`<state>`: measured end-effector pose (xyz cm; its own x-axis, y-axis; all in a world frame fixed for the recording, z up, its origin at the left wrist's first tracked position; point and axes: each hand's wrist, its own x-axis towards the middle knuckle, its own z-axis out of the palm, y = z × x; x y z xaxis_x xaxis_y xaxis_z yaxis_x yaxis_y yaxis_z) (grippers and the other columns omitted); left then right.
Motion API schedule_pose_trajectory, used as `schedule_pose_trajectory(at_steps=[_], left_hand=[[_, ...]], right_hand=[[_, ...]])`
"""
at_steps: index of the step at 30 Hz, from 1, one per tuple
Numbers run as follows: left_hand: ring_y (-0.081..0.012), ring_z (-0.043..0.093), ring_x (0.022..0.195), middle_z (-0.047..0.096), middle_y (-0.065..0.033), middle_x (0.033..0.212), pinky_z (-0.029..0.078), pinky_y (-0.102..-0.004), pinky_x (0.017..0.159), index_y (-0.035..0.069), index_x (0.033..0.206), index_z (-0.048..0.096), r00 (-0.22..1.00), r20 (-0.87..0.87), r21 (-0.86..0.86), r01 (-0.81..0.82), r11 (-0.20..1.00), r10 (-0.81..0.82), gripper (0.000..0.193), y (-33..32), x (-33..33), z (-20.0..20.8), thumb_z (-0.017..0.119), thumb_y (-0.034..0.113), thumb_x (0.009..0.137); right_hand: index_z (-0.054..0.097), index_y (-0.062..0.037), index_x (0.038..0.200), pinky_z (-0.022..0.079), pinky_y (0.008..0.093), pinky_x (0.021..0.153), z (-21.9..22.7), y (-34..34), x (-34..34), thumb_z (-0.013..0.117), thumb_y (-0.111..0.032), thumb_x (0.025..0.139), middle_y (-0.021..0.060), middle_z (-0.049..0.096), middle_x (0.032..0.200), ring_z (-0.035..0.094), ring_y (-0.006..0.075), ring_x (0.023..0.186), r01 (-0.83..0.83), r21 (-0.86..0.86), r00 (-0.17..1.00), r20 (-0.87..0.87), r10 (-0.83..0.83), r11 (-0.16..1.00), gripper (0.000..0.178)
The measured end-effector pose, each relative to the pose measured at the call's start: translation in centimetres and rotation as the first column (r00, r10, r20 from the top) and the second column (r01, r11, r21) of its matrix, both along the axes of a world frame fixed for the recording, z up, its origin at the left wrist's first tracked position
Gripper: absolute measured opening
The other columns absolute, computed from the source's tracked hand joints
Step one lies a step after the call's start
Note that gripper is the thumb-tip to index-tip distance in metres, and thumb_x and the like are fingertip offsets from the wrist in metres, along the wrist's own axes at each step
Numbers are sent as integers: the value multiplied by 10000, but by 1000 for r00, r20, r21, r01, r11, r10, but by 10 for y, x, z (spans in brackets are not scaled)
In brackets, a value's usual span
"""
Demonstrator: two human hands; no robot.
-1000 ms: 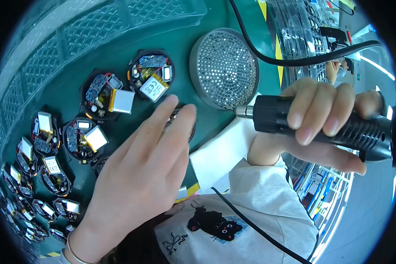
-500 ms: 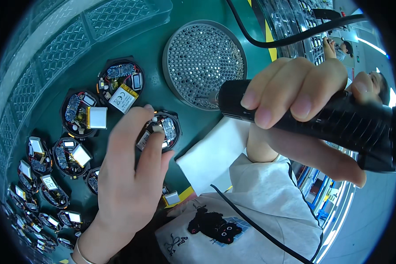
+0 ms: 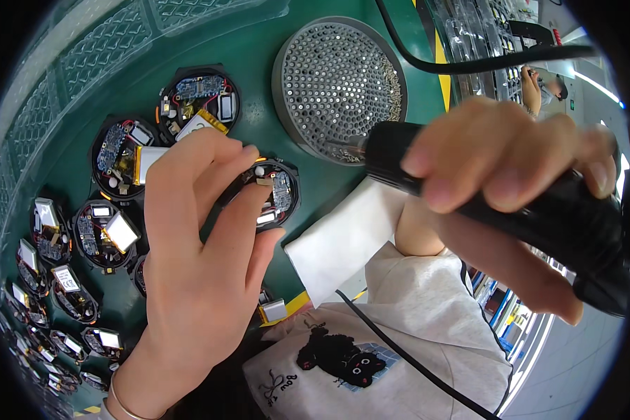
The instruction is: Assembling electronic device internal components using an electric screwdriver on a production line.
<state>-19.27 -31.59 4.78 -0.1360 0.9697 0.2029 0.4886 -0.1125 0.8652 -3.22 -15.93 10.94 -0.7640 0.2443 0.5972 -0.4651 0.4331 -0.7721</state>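
My right hand [image 3: 497, 168] is wrapped round a black electric screwdriver [image 3: 392, 157], its tip pointing left over the near rim of a round grey screw tray [image 3: 339, 84]. Many small screws sit in the tray's holes, with more loose at its right side. On the green mat, my left hand [image 3: 203, 252] has its fingers curled over a round black circuit-board unit [image 3: 281, 192], gripping it at its left side. The fingers hide the unit's left part. Beside that hand lie similar units [image 3: 196, 94], [image 3: 122, 157] with silver batteries.
Several more round units [image 3: 105, 238] spread down the left of the green mat. A clear plastic tray [image 3: 105, 59] borders the far left. White paper [image 3: 343, 241] lies right of the held unit. A black cable [image 3: 455, 68] crosses the upper right; other people sit beyond.
My view has shifted slightly. The screwdriver's rear end has dropped a little while its tip stays at the tray's near edge. My left fingers remain on the same unit, with its left part more covered.
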Motion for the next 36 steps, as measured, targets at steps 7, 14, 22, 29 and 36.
schedule_pose_trajectory(at_steps=[7, 14, 22, 29, 36], left_hand=[[-317, 621, 1057, 426, -166, 1222, 526, -358, 860, -68, 933, 640, 998, 55, -24, 24, 999, -23, 329, 0, -1, -2, 750, -111, 626], [-311, 618, 1061, 431, -166, 1220, 526, -366, 856, -66, 909, 645, 999, 40, -4, 20, 1000, -20, 298, 0, -2, -3, 734, -95, 626], [-283, 601, 1065, 451, -150, 1220, 501, -361, 887, -34, 918, 647, 998, 63, -73, -6, 997, 11, 330, 1, 0, 1, 740, -76, 604], [-255, 589, 1072, 482, -122, 1211, 480, -357, 904, 3, 906, 636, 996, 72, -99, -47, 994, 54, 343, 1, -1, -1, 759, -55, 590], [-256, 577, 1054, 495, -111, 1185, 465, -384, 920, 42, 924, 618, 994, 79, -113, -64, 992, 73, 384, -2, 0, -2, 773, -41, 584]], right_hand=[[429, -8, 1081, 514, 301, 455, 12, -7, 10, 717, -500, 801, 57, 554, 842, 584, 155, 543, 24, 53, 993, 112, -29, 998, 635], [375, 20, 1181, 494, 310, 375, -6, -24, -25, 676, -517, 832, 118, 531, 872, 557, 193, 524, 12, -121, 999, -42, -17, 993, 708], [371, 20, 1236, 501, 334, 409, -6, -22, -22, 671, -534, 829, 115, 534, 902, 567, 203, 552, -20, -98, 1000, -16, 18, 995, 750], [385, 16, 1254, 494, 327, 413, -4, -20, -19, 665, -544, 830, 106, 541, 921, 570, 186, 547, -18, -81, 1000, 20, 19, 997, 756], [386, 3, 1240, 493, 323, 409, -7, -25, -26, 666, -545, 829, 108, 543, 920, 571, 191, 540, -73, -34, 996, 39, 75, 997, 740]])
